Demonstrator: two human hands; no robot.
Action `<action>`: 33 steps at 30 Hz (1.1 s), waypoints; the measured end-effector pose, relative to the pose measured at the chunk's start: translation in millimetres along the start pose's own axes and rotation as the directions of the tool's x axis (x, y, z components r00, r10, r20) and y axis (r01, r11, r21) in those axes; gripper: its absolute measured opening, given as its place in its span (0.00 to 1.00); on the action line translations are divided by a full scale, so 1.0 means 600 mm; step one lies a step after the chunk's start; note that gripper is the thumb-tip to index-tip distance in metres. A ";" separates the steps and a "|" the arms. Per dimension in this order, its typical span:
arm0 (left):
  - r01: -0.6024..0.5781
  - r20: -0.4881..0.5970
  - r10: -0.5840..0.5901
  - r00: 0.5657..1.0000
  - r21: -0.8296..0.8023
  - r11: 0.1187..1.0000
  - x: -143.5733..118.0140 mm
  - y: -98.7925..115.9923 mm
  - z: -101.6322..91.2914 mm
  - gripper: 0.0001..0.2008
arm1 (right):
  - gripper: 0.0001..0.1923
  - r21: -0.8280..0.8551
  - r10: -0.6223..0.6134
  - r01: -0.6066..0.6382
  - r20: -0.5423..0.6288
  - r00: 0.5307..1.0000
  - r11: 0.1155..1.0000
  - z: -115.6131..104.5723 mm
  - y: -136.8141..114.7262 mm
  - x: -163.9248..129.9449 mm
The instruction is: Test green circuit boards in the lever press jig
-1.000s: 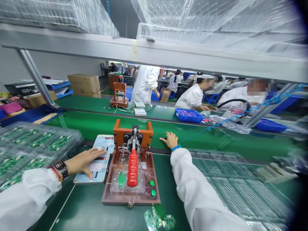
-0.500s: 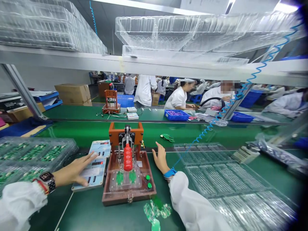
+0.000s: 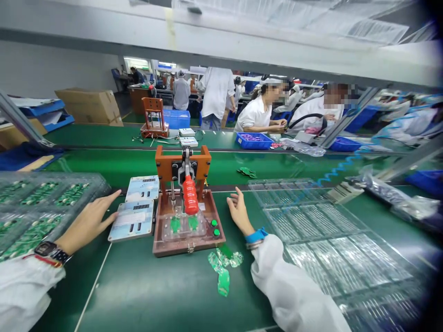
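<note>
here, the left hand (image 3: 83,226) has its fingers (image 3: 108,200) and thumb well apart, the thumb tip right beside the left edge of the nearer display box (image 3: 133,219); whether it touches, i cannot tell. the right hand (image 3: 239,213) has its fingers loosely apart too, near the right side of the fixture (image 3: 180,207). a farther display box (image 3: 142,188) sits just behind the nearer one, both left of the fixture on the green surface (image 3: 155,290). the fixture has a red handle (image 3: 190,196), a clear plate bearing two green pieces (image 3: 175,224), and two green buttons (image 3: 214,223) at its right. loose circuit boards (image 3: 223,282) lie clustered by its front right corner; another board (image 3: 247,172) lies on the shiny green strip (image 3: 221,161) beyond the right hand. farther out, a clear tray (image 3: 98,179) of boards stands at the left, ridged clear trays (image 3: 309,216) at the right, and a blue tub (image 3: 254,142) past the strip.
</note>
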State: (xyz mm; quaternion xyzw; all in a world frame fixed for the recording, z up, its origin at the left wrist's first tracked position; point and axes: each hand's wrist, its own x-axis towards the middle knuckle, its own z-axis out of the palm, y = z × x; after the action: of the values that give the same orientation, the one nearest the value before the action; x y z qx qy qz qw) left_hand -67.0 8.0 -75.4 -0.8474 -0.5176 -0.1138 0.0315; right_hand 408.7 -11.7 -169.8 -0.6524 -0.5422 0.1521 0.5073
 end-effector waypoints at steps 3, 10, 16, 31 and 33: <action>0.020 -0.025 -0.020 0.999 -0.004 1.000 -0.001 -0.001 -0.001 0.31 | 0.33 0.025 0.039 -0.040 0.036 0.999 0.999 -0.044 -0.036 -0.069; 0.071 -0.016 -0.072 0.997 -0.063 0.996 0.001 -0.006 0.002 0.35 | 0.19 -0.266 -0.103 0.189 0.304 0.947 0.945 -0.088 -0.091 -0.271; 0.059 0.055 -0.056 0.997 -0.063 0.996 -0.002 -0.006 0.008 0.35 | 0.15 -0.494 -0.222 0.355 0.307 0.925 0.794 -0.085 -0.072 -0.284; 0.066 0.090 -0.064 0.994 -0.028 0.997 -0.005 -0.007 0.012 0.33 | 0.08 -0.539 -0.252 0.318 0.195 0.948 0.780 -0.080 -0.107 -0.256; 0.067 0.090 -0.063 0.994 -0.035 0.997 -0.006 -0.005 0.011 0.33 | 0.08 -0.558 -0.268 0.329 0.192 0.944 0.762 -0.075 -0.113 -0.264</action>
State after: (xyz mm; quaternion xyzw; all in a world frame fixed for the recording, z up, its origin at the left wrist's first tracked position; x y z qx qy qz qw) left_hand -69.9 7.5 -82.8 -0.8349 -0.5435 -0.0868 -0.0115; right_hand 346.8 -177.3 -149.6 -0.6728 -0.6840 -0.0716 0.2726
